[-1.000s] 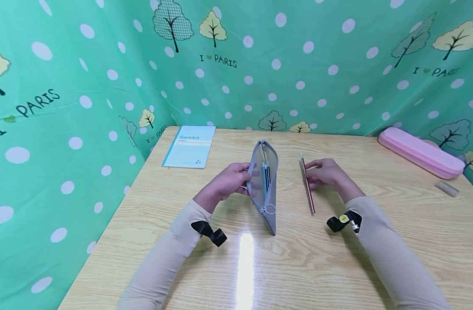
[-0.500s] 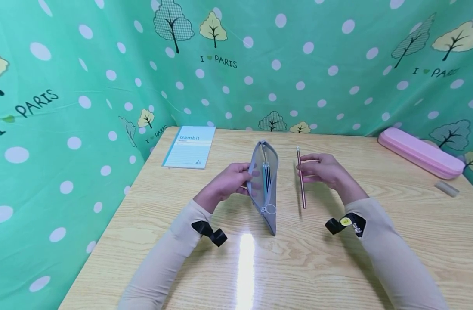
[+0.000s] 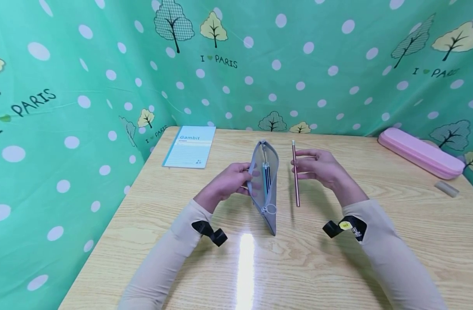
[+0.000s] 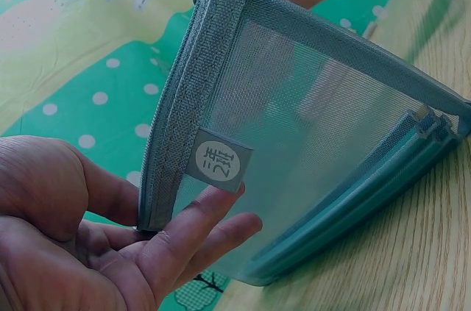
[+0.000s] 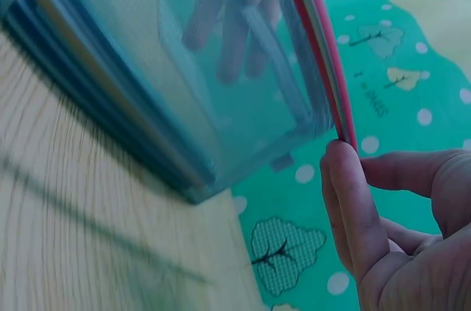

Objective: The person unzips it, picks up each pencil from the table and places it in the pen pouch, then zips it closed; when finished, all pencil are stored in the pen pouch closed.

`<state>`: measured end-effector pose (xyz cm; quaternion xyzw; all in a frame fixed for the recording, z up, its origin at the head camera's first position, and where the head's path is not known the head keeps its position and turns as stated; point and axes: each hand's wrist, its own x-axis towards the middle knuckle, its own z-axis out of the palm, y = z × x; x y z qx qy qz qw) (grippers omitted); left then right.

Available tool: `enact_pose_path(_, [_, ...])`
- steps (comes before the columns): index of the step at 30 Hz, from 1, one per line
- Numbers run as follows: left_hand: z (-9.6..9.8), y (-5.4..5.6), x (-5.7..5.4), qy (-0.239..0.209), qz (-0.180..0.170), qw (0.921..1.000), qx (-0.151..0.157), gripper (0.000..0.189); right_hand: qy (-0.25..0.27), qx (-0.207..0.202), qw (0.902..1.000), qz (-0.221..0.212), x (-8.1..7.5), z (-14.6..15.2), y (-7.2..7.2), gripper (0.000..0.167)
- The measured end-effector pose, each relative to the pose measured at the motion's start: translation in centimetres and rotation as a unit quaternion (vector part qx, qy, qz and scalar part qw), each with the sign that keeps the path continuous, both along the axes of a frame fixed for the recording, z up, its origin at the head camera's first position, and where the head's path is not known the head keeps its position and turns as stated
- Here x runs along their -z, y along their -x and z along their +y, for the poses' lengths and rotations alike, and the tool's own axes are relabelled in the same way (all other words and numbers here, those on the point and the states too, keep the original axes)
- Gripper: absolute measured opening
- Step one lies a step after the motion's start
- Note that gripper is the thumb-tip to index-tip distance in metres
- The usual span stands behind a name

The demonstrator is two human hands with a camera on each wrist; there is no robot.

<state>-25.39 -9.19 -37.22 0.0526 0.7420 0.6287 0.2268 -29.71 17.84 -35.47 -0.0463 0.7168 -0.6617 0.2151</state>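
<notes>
A grey mesh pencil pouch (image 3: 273,202) stands on its long edge, its zip mouth gaping upward. My left hand (image 3: 233,177) pinches its near-left rim between thumb and fingers; in the left wrist view the thumb is behind the zip band and fingertips touch the small label (image 4: 219,160). Several pencils (image 3: 266,176) lie inside, showing through the mesh in both wrist views. To the right of the pouch, my right hand (image 3: 317,167) pinches a red striped pencil (image 3: 296,181) by its middle, raised above the table with its shadow below.
A light blue notebook (image 3: 190,147) lies at the back left of the wooden table (image 3: 174,267). At the right are a pink pencil case (image 3: 420,153) and a small grey eraser-like block (image 3: 446,188). A green printed curtain (image 3: 236,86) hangs behind the table.
My right hand has lifted the red pencil off the table and carried it left, closer to the pouch. The left hand and pouch have stayed in place.
</notes>
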Motion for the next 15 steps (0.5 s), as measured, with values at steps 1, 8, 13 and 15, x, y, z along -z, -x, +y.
enact_pose_path(1, [0.0, 0.0, 0.0, -0.001, 0.000, 1.0000, 0.001, 0.051, 0.003, 0.001, 1.0000, 0.002, -0.1, -0.2, -0.1, 0.056])
enact_pose_path(8, [0.0, -0.1, -0.1, -0.006, 0.001, 1.0000, 0.003, 0.050, 0.017, 0.003, 0.9998, 0.006, -1.4, -1.7, -0.8, 0.058])
enact_pose_path(13, [0.0, -0.1, -0.2, -0.006, -0.001, 1.0000, 0.002, 0.051, 0.028, 0.009, 0.9995, 0.005, -2.0, -2.8, -1.0, 0.060])
enact_pose_path(15, [0.0, -0.1, -0.2, -0.006, -0.002, 1.0000, 0.001, 0.051, 0.029, 0.010, 0.9995, 0.007, -2.2, -3.2, -1.1, 0.062])
